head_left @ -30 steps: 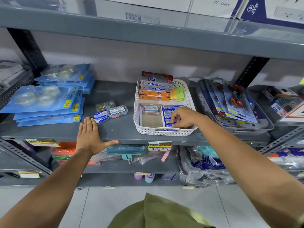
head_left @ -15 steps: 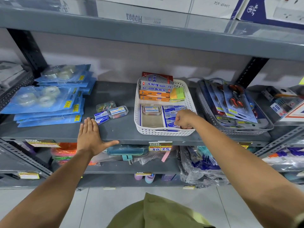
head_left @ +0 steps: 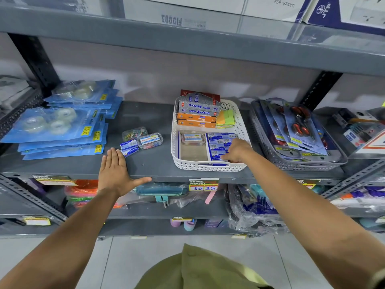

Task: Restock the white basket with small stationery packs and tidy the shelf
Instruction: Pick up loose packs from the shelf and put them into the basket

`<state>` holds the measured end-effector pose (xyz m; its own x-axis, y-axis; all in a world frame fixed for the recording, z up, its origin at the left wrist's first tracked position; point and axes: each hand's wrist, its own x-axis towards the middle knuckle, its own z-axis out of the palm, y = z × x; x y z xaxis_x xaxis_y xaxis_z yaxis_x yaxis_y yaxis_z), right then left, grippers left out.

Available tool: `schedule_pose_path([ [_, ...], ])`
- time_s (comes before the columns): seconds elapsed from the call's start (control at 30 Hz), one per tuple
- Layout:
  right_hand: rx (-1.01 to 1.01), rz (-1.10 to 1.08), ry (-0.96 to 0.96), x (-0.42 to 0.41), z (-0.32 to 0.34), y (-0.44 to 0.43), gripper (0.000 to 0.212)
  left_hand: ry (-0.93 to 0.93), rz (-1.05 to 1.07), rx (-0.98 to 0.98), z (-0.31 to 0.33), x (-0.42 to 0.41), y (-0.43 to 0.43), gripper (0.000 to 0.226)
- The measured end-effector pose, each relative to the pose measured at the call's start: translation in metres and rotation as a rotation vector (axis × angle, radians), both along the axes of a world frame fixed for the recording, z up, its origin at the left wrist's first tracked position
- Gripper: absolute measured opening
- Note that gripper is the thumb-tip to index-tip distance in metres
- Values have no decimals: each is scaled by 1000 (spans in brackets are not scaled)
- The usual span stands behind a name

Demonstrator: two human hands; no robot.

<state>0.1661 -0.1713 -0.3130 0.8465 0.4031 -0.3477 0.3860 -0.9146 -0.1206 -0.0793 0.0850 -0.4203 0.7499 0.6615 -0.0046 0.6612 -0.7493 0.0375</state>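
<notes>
The white basket (head_left: 208, 166) stands on the grey shelf (head_left: 154, 163). It holds boxes of Softek and Trio (head_left: 198, 112) at the back, sticky notes (head_left: 226, 118), a clear box (head_left: 192, 138) and a column of small blue packs (head_left: 218, 142) on the right. My right hand (head_left: 235, 152) reaches into the basket's front right, fingers curled down and pinching the nearest small blue pack (head_left: 217, 157). My left hand (head_left: 114, 170) lies flat on the shelf edge, fingers apart. Just beyond its fingertips sit two loose blue packs (head_left: 129, 148), a clear box of clips (head_left: 150, 140) and a clip bag (head_left: 134, 132).
Blue tape packs (head_left: 56, 130) are stacked at the left. A grey basket of scissors (head_left: 291, 132) stands right of the white one. A price tag (head_left: 204, 185) hangs on the shelf edge. Cartons sit on the upper shelf, bagged goods on the lower ones.
My right hand has shifted slightly inward and down onto the blue packs in the basket's front right. My left hand has stayed flat on the shelf.
</notes>
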Motion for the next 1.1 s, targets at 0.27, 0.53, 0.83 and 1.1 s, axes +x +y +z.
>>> schedule_pose_path([
  [0.27,-51,15,22,-4,-1,6,48,-21,-3,-16,-1,0,0,143],
  [0.53,-187,109,-153,-7,37,38,40,2,-2,-73,9,0,-3,149],
  [0.83,89,632,-398,-71,38,160,39,-24,24,-93,10,-2,1,154],
  [1.1,61,1026,-237,-95,-7,225,54,3,29,-80,8,0,4,157],
])
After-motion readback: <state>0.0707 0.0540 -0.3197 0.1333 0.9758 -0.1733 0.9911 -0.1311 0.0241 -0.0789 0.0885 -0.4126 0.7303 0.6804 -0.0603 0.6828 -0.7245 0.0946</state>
